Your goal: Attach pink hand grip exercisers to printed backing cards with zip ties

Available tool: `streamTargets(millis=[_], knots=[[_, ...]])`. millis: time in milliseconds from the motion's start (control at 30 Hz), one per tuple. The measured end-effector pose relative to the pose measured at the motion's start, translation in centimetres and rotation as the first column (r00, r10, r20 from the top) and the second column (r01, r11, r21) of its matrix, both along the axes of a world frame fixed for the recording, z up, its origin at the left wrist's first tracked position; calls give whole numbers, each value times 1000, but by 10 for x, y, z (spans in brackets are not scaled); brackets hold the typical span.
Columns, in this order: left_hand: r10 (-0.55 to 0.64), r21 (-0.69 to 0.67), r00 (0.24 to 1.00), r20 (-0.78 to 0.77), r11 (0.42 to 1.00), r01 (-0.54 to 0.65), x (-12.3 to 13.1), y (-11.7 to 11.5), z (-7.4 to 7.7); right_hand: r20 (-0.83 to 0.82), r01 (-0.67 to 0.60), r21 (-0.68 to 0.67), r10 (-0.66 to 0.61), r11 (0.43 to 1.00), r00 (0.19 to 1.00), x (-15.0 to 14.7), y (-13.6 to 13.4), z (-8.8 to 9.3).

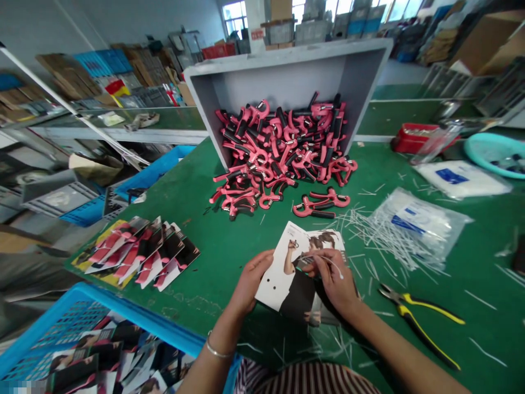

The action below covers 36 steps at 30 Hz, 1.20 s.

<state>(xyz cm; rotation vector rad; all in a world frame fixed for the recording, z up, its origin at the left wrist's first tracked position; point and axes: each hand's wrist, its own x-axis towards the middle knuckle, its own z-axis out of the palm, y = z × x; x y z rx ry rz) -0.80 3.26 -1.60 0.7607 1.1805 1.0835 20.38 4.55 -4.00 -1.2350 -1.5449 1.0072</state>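
My left hand [253, 276] is closed on the left edge of a printed card [283, 290], which shows a figure in black and has small punched holes. My right hand [334, 279] pinches a thin white cable tie [334, 264] over the card's right side. More printed cards [334, 238] lie underneath, partly hidden by that hand. Beyond the card, a few pink and black hand grips [315, 205] rest on the green table. Yellow and black pliers [410, 309] lie with handles spread, right of my right hand.
A grey bin [287, 82] tipped on its side spills many hand grips. Carded grips [164, 249] lie in a row at left, above a blue basket [118, 301] of cards. Loose cable ties [381, 238] and a plastic bag [426, 221] are at right, near a red box [414, 134].
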Motion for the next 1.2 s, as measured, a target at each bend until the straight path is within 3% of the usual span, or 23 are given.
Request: streamTargets(millis=[167,300,567,733,867,1000,1100,1200], knots=[[88,-76,991,98,994,-80,11,-3,-16,8,13,20,-13,1000,1000,3,-12,-4],[26,-117,998,57,993,-19,22,-5,-28,67,-8,40,5,999,998,5,-21,-5],[-28,-76,997,-74,997,22,26,2,-32,81,-7,35,4,999,997,8,-30,-1],[-99,-60,985,-142,994,92,25,-4,-31,68,-29,52,26,998,997,9,-34,-1],[-82,-21,982,-171,997,80,26,-9,-30,88,-63,102,54,993,995,11,-36,-3],[-129,-10,971,-204,992,129,24,-12,-20,142,-115,164,92,980,986,10,-35,-6],[-183,42,924,-337,977,208,19,-13,-10,132,-187,231,160,955,978,5,-31,-5],[-211,114,830,-517,943,311,13,-16,-2,46,-199,129,195,971,980,0,-25,-2]])
